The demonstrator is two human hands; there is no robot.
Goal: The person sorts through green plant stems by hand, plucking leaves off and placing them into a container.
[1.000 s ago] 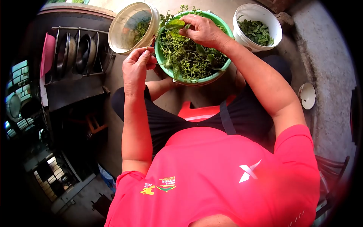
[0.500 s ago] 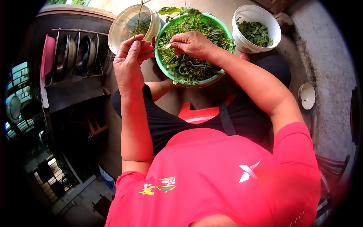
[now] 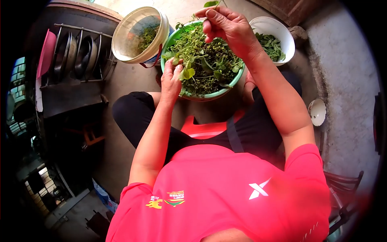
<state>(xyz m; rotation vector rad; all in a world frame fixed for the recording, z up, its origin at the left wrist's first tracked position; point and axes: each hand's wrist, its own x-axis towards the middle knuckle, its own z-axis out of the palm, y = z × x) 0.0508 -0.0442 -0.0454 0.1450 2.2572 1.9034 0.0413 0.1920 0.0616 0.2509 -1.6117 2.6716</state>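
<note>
A green basin (image 3: 166, 66) heaped with leafy sprigs and clusters of small green buds (image 3: 209, 68) sits between my legs. My left hand (image 3: 171, 80) is at its left rim, fingers closed around a leafy sprig (image 3: 187, 74) whose yellow-green leaves poke out beside the thumb. Above the far right of the heap, my right hand (image 3: 231, 30) is raised in a pinch on a thin stem. A green leaf (image 3: 211, 3) shows just beyond those fingertips, near the top edge of the view. Part of the stem is hidden behind the fingers.
Left of the basin stands a whitish bucket (image 3: 121, 42) with some green buds inside. A white bucket (image 3: 288, 40) of picked leaves is at the right. A pan rack (image 3: 80, 28) is on the left, and a white bowl (image 3: 317, 112) lies by the right wall.
My left hand has come down and right to the basin rim. My right hand has moved up and right, away from the left. The tall stem is no longer upright in my left hand.
</note>
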